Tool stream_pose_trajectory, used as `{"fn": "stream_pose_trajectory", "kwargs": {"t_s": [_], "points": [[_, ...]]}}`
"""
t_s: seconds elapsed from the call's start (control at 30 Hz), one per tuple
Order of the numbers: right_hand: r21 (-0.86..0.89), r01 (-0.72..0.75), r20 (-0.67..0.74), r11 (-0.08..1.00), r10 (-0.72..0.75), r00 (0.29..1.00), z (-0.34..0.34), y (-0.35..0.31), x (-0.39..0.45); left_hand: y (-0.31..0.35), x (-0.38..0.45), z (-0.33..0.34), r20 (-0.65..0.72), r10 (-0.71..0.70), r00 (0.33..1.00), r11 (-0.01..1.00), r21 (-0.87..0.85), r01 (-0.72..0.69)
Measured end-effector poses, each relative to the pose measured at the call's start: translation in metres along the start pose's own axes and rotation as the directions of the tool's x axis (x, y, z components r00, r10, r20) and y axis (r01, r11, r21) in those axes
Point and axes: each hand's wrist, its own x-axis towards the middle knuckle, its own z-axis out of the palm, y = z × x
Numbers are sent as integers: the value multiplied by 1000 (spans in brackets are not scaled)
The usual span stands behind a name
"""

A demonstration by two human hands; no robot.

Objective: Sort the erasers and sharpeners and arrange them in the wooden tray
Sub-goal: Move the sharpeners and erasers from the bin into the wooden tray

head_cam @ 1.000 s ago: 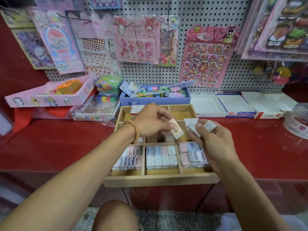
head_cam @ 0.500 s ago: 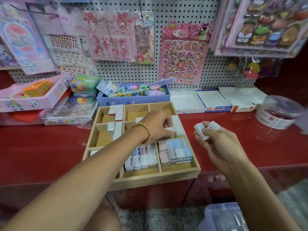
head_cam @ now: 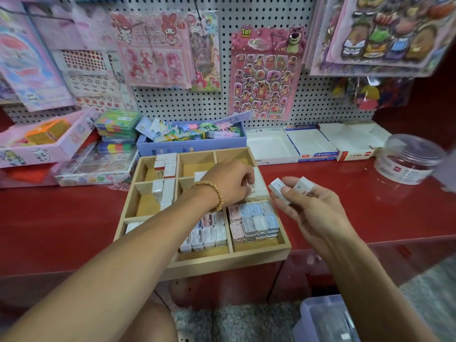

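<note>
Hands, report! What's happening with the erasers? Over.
Left hand setting an eraser in the tray. Right hand holds two erasers. Nothing blocking.

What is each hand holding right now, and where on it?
Right hand holds two white erasers by their near ends. Left hand is curled in the wooden tray; its hold is hidden.

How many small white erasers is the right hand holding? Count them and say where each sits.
2. One white eraser lies toward the tray under the thumb; the other white eraser pokes out beside it. The right hand may hide more.
</note>
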Motion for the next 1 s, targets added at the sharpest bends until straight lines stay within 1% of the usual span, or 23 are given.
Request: {"fn": "stream_pose_trajectory", "kwargs": {"t_s": [0.03,0.07,0.1,0.13,0.17,0.23,0.3,0.37,0.47,0.53,0.63,0.7,0.77,0.83,1.0], "points": [[-5,1,9,1000,-1,1000,2,-1,-1,1,-3,-4,-56,-3,998,999,-52,0],[-10,3,18,1000,-3,1000,4,-1,-2,3,-7,-8,-82,-29,996,979,-202,12],[-16,7,28,1000,-7,1000,7,-2,-2,7,-13,-13,-61,-57,997,919,-394,28],[-21,12,39,1000,-11,999,11,-2,-3,11,-19,-17,-10,-69,998,831,-554,52],[-26,18,54,999,-16,998,15,-2,-4,14,-25,-20,33,-64,997,763,-642,70],[-49,34,92,998,-29,995,24,-1,-5,14,-35,-24,69,-76,995,694,-713,102],[-81,43,137,996,-31,990,34,3,-6,8,-42,-30,94,-125,988,613,-775,151],[-100,43,185,994,-23,983,44,8,-6,-2,-49,-37,110,-158,981,567,-804,181],[-158,51,240,986,-12,971,61,16,-4,-23,-60,-50,91,-217,972,557,-806,200],[-235,77,249,969,-16,968,70,21,-2,-44,-67,-61,52,-273,961,587,-782,209],[-334,114,252,936,-28,967,79,28,1,-84,-80,-77,-14,-354,935,705,-661,257],[-371,120,266,921,-19,964,87,30,1,-111,-87,-82,-45,-386,921,790,-531,305],[-397,117,289,910,3,957,94,31,-1,-130,-93,-81,-59,-402,914,842,-416,344],[-406,117,303,906,12,953,100,30,-3,-140,-95,-75,-67,-410,909,855,-376,358],[-499,227,319,836,-67,945,102,32,-1,-144,-89,-45,-95,-367,925,914,-220,340]]}}
